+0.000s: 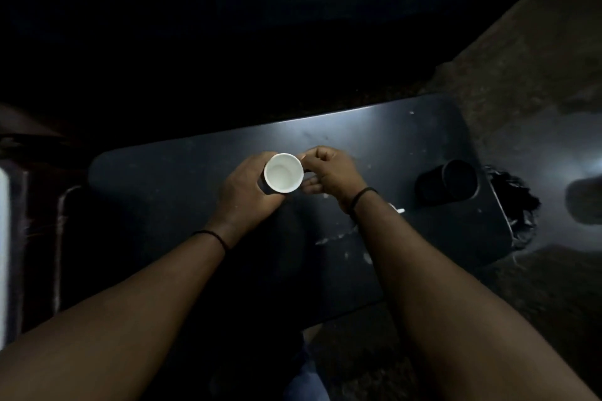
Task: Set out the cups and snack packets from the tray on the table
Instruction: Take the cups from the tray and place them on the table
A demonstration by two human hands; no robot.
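Left grip (242, 187) wrapped around white cup (283, 172), right grip (329, 172) pinching its rim, forearms converging

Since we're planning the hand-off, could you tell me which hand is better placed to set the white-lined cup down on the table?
Probably the left. The left hand wraps the cup around its side, while the right hand only pinches near the rim. Bare dark table lies right beneath it.

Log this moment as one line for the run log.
left hand holds white cup | right hand fingers at rim | black cup on table
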